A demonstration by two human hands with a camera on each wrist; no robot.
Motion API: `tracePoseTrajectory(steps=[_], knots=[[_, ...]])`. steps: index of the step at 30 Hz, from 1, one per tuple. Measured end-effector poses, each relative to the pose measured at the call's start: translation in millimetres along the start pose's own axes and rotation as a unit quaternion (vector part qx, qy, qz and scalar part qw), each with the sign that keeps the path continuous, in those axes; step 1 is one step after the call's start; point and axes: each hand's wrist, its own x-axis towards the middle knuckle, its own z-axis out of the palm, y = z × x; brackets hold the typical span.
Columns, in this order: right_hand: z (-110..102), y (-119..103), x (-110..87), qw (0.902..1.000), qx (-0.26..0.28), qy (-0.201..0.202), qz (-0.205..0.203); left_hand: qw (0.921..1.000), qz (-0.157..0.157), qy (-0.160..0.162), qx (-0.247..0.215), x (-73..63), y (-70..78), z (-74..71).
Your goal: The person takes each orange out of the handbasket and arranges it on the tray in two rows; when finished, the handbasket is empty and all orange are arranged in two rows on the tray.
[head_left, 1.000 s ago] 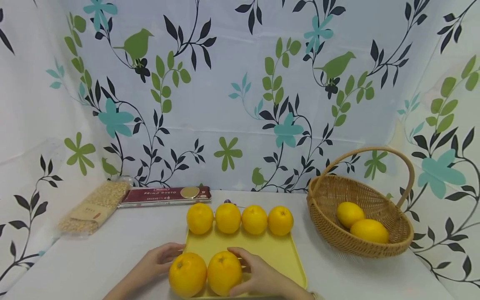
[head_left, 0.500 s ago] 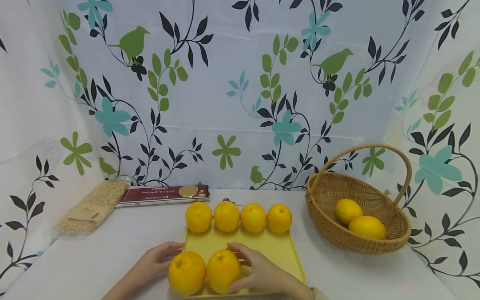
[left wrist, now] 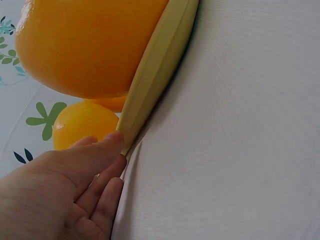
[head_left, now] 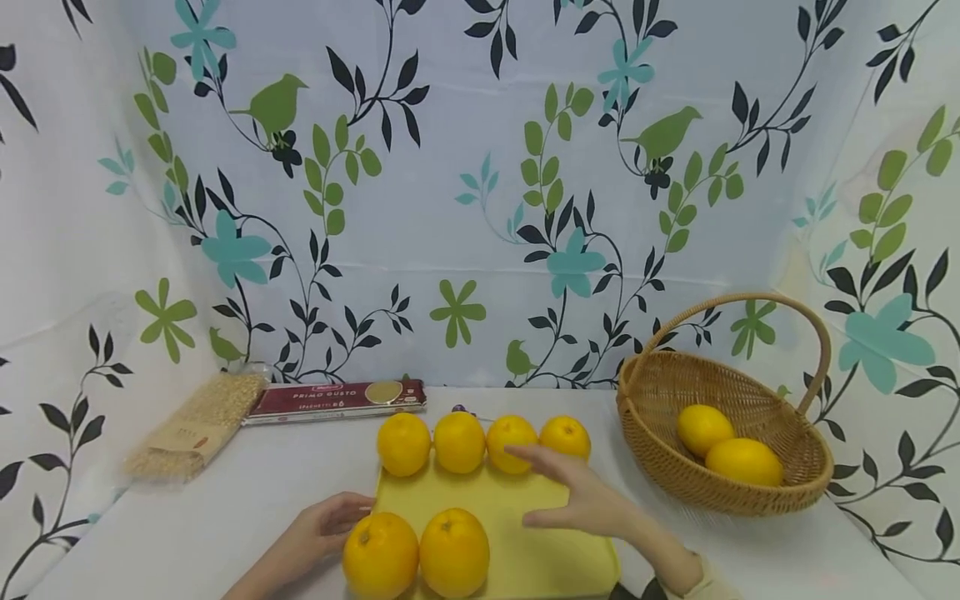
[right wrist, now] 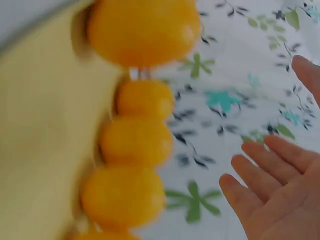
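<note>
Two large oranges [head_left: 454, 553] sit side by side at the near left of a shallow yellow tray [head_left: 555, 562]. Several smaller oranges [head_left: 460, 442] line its far edge. My left hand [head_left: 327, 533] is at the tray's left edge, beside the nearer oranges; the left wrist view has its fingertips [left wrist: 116, 140] pinching the tray's rim. Over the right part of the tray hovers my right hand [head_left: 588, 500], thumb and fingers spread, holding nothing. In the right wrist view its fingers [right wrist: 260, 165] are extended, apart from the row of oranges.
A wicker basket [head_left: 637, 467] with a tall handle stands at the right, two lemons [head_left: 742, 462] inside. At the back left lie a red spaghetti pack [head_left: 337, 400] and a clear bag of pale grains [head_left: 198, 425]. A patterned cloth [head_left: 480, 208] hangs behind.
My right hand has let go of the right-hand large orange and moved up and to the right. The left hand and the oranges stay in place.
</note>
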Motion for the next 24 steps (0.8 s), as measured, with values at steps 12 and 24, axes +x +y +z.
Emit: tracePoseTrajectory(steps=[12, 24], knots=[[-128, -9, -34.7, 0.9859, -0.119, 0.101, 0.061, 1.0, 0.007, -0.002, 0.007, -3.6, -1.2, -6.1], [-190, 23, -30.9, 0.9588, -0.174, 0.172, 0.144, 0.9997, -0.014, -0.004, 0.019, -10.2, 1.2, -10.9]])
